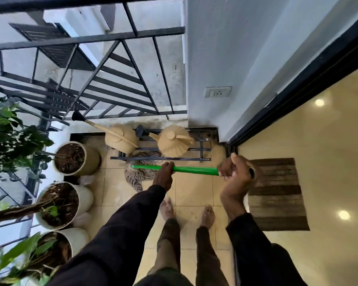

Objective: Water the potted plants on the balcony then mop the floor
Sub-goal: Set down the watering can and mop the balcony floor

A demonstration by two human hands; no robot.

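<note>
Seemingly watering is done, 2 watering cans (122,139) parked; left hand (163,177) and right hand (237,175) clasp the mop handle (194,169); floor (194,195) mopping underway.

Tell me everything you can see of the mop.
The mop has a smooth, bright green handle and a head of tangled grey-brown cords. The head lies spread on the tan tiled floor, its far part reaching beneath the black metal rack. The handle slants up from the head toward the person. The left hand grips it low, near the head; the right hand grips its upper end.
</note>
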